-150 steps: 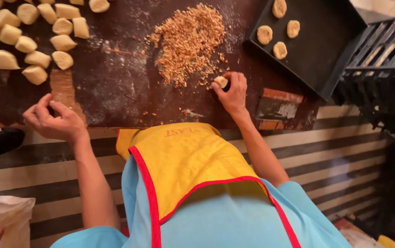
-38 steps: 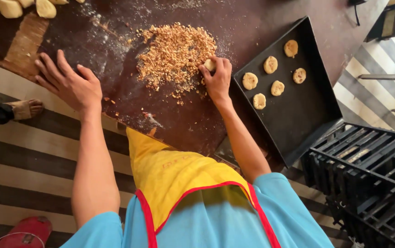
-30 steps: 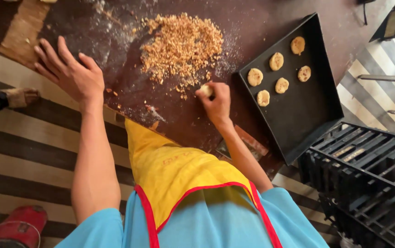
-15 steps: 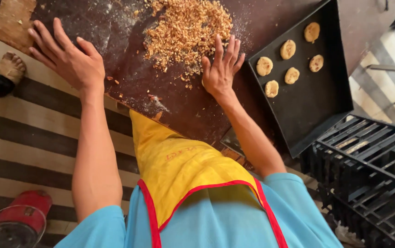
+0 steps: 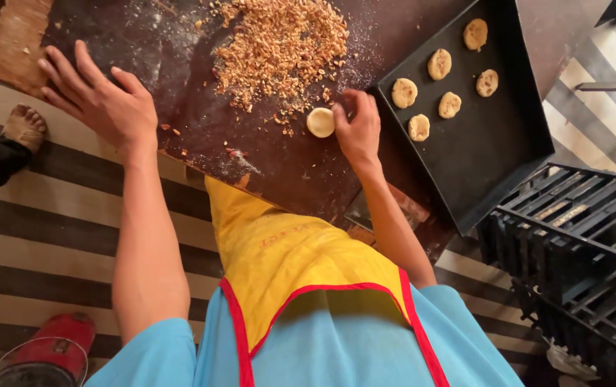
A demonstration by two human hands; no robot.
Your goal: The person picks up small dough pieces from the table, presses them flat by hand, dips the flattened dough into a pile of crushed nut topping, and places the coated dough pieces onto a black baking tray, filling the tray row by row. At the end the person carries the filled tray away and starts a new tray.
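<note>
- Head view: the right hand [image 5: 357, 129] rests on the dark worktop [image 5: 279, 168], its fingers curled narrowly around the edge of a pale round dough disc [image 5: 320, 122] and touching its right side.
- The dough disc lies flat on the worktop, just below the heap of chopped nuts [image 5: 283, 46] and left of the black baking tray [image 5: 480, 143].
- The left hand [image 5: 96, 100] lies palm down at the near left edge of the worktop, fingers spread wide and holding nothing.
- Six nut-topped dough rounds [image 5: 441, 89] sit in a loose cluster in the upper part of the tray, apart from one another.
- The person wears a yellow apron with red trim [image 5: 301, 265] over a blue shirt.
- A dark wire rack [image 5: 580, 251] stands at the right on the striped floor; another person's sandalled foot [image 5: 21, 129] shows at the left, and a red vessel [image 5: 50, 351] at the bottom left.
</note>
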